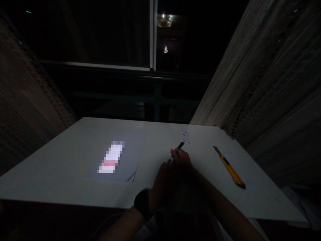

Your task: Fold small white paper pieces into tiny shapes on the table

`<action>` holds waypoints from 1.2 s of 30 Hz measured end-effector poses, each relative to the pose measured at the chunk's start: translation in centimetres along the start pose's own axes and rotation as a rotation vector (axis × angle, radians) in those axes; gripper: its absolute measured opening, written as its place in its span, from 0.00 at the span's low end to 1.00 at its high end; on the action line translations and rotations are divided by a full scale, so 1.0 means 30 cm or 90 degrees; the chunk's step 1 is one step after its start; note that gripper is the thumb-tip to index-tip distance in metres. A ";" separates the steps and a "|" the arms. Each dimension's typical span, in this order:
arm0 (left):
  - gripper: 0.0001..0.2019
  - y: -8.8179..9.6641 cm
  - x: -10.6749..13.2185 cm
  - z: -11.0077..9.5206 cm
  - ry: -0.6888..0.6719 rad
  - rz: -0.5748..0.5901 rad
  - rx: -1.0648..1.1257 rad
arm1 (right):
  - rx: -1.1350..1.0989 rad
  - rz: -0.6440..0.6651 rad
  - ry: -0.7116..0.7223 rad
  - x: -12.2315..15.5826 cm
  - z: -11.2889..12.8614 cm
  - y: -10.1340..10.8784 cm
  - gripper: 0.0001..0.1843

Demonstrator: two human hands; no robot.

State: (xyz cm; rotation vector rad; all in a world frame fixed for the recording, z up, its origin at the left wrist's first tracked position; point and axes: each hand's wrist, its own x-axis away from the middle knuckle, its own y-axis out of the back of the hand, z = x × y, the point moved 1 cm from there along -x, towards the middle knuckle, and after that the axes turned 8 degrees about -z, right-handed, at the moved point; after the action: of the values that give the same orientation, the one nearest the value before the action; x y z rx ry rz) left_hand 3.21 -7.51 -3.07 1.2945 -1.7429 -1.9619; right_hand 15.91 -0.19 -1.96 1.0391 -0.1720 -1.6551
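Observation:
My right hand (182, 160) is closed around a dark pen (181, 145), whose black end sticks out away from me over the white table (160, 134). Its other end is hidden by my fingers. My left hand (161, 179), with a black watch (142, 204) on the wrist, lies just left of my right hand, fingers stretched forward and nearly touching it. What lies beneath the two hands is too dark to make out. Beyond the pen, small paper pieces (185, 136) with dark marks sit in a short column.
A yellow utility knife (230, 170) lies at the right with its blade out. On the left, a lit, blurred-out phone screen (111, 157) rests on a white paper sheet (136, 144). Curtains (233, 67) hang on both sides before a dark window.

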 end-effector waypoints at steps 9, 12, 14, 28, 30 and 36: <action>0.23 0.017 -0.007 -0.005 -0.002 -0.002 -0.011 | 0.000 0.015 0.019 -0.003 -0.006 -0.004 0.20; 0.23 0.023 -0.007 -0.006 -0.007 -0.004 -0.010 | -0.006 0.008 0.011 -0.004 -0.007 -0.005 0.20; 0.23 0.021 -0.007 -0.005 -0.005 -0.005 -0.006 | 0.000 0.007 0.015 -0.004 -0.008 -0.006 0.20; 0.24 0.020 -0.003 -0.004 -0.007 -0.002 -0.004 | 0.014 -0.001 0.025 -0.001 -0.013 -0.009 0.19; 0.24 0.017 -0.004 -0.003 -0.009 -0.006 -0.005 | 0.009 -0.001 0.031 -0.002 -0.012 -0.008 0.18; 0.22 -0.009 -0.003 0.002 -0.009 -0.010 -0.043 | -0.034 -0.005 -0.026 -0.001 -0.001 -0.001 0.19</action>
State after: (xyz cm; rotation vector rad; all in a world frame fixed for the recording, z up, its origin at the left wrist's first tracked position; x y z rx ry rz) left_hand 3.33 -7.33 -3.27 1.2782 -1.6623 -2.0246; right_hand 15.89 -0.13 -1.97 0.9675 -0.1506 -1.6795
